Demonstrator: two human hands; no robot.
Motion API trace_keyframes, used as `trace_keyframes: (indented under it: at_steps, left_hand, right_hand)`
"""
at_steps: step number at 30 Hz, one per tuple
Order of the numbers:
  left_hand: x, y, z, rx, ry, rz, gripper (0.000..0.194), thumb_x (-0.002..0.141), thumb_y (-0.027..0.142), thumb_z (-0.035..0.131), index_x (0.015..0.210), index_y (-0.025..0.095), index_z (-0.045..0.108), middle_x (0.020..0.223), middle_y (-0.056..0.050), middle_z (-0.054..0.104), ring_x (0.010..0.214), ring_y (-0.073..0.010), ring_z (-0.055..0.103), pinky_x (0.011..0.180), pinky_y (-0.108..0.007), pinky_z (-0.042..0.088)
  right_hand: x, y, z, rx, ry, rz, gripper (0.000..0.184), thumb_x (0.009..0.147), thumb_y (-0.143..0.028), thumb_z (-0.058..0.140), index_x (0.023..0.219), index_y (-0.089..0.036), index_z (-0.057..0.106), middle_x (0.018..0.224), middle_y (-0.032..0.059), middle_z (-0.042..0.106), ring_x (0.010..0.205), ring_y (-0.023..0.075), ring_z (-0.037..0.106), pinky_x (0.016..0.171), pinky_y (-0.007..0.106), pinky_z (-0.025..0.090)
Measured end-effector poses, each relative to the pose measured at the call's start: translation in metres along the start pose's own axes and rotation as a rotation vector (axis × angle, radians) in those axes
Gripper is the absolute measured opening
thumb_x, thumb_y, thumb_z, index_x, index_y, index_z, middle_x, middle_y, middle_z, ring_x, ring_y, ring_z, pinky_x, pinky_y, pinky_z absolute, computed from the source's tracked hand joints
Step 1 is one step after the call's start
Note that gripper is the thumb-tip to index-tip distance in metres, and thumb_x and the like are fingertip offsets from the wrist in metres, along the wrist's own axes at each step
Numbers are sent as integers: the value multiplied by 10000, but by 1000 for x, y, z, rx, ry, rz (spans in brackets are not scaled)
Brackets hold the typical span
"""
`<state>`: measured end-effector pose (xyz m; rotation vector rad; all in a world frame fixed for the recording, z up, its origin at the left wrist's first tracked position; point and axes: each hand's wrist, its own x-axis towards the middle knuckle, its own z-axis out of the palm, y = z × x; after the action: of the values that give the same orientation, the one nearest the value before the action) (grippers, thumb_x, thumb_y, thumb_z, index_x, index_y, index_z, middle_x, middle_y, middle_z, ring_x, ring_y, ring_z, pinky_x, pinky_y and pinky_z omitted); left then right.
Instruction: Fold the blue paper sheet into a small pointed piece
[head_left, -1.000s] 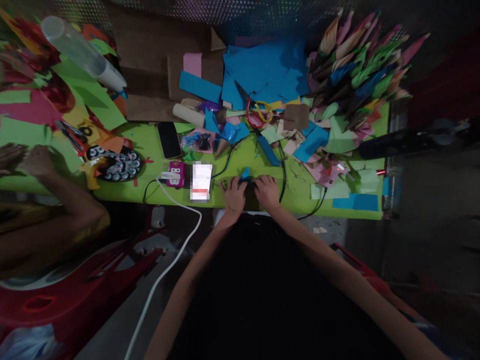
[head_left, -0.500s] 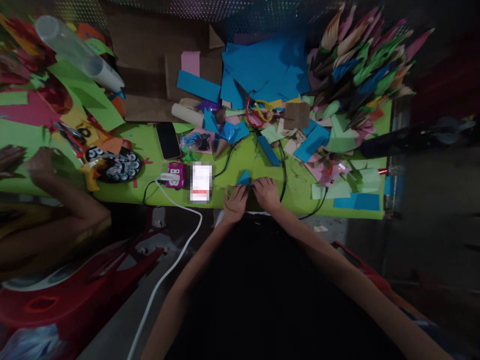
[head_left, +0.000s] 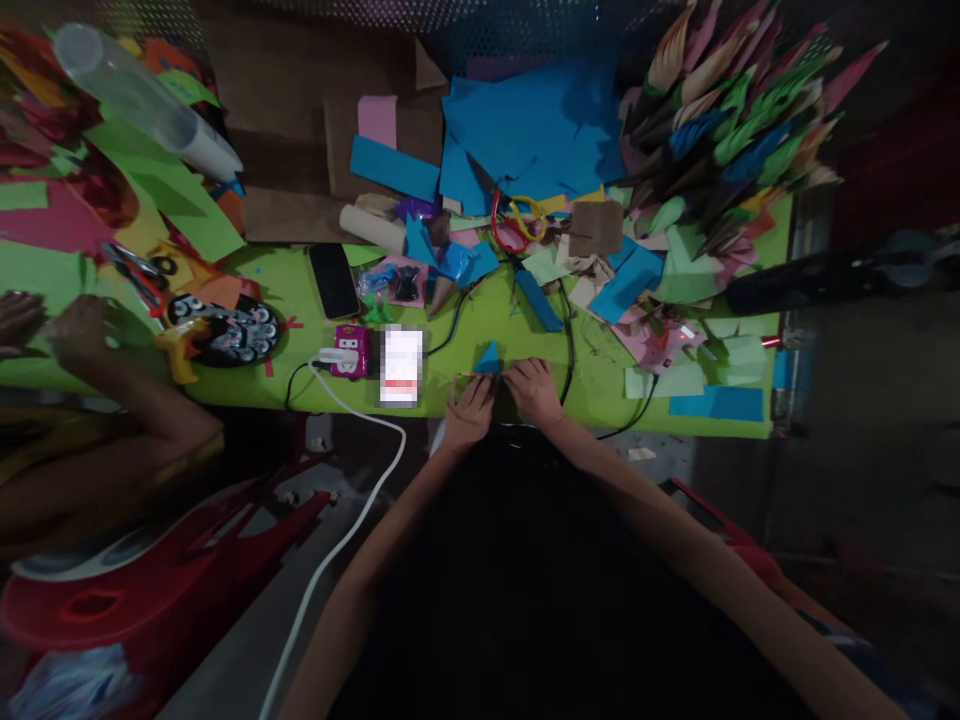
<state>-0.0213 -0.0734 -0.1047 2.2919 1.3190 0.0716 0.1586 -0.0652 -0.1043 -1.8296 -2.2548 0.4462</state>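
My left hand [head_left: 470,408] and my right hand [head_left: 534,388] rest side by side at the near edge of the green table [head_left: 525,330]. Both press with curled fingers on a small dark folded paper piece [head_left: 501,392] that lies between them. A small blue paper triangle [head_left: 489,357] pokes up just beyond my fingertips. How the paper is folded is too dark to tell.
Blue sheets [head_left: 532,135] and red-handled scissors [head_left: 510,225] lie farther back. A heap of folded paper shapes [head_left: 720,130] fills the back right. A phone [head_left: 334,280], a pink charger [head_left: 352,350] with white cable, and another person's hands [head_left: 67,330] are at left.
My hands have drawn slightly nearer the table edge, and the blue triangle now shows clear beyond my fingers.
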Motion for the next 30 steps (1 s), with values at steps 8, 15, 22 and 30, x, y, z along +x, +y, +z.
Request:
trace_keyframes:
  at_steps: [8, 15, 22, 30]
  left_hand:
    - [-1, 4, -1, -23, -1, -19, 508, 990, 231, 387, 1482, 277, 500, 1503, -90, 534, 1402, -239, 511, 1274, -537, 119]
    - [3, 3, 3, 34, 30, 2, 531, 978, 221, 396, 1501, 269, 476, 1519, -85, 518, 1417, -252, 492, 1275, -537, 126]
    - [5, 0, 8, 139, 46, 60, 595, 971, 204, 383, 1565, 219, 354, 1560, -105, 466, 1437, -267, 459, 1268, -562, 137]
    - [6, -1, 9, 123, 40, 63, 585, 963, 211, 397, 1548, 200, 392, 1560, -120, 461, 1443, -277, 449, 1267, -574, 111]
  right_hand:
    - [-6, 3, 4, 6, 37, 13, 265, 1011, -248, 483, 1032, -245, 748, 949, 78, 699, 916, 236, 533, 820, 369, 345]
    - [-12, 4, 1, 34, 41, 29, 284, 1015, -256, 497, 1177, -254, 730, 1069, 85, 725, 990, 236, 559, 868, 376, 353]
    - [-22, 2, -6, 48, 84, 75, 353, 1033, -251, 447, 1295, -224, 682, 1173, 93, 725, 1041, 238, 586, 896, 373, 389]
    - [-32, -8, -9, 4, 2, 33, 423, 1019, -236, 429, 1408, -222, 595, 1259, 109, 698, 1132, 261, 559, 981, 409, 381]
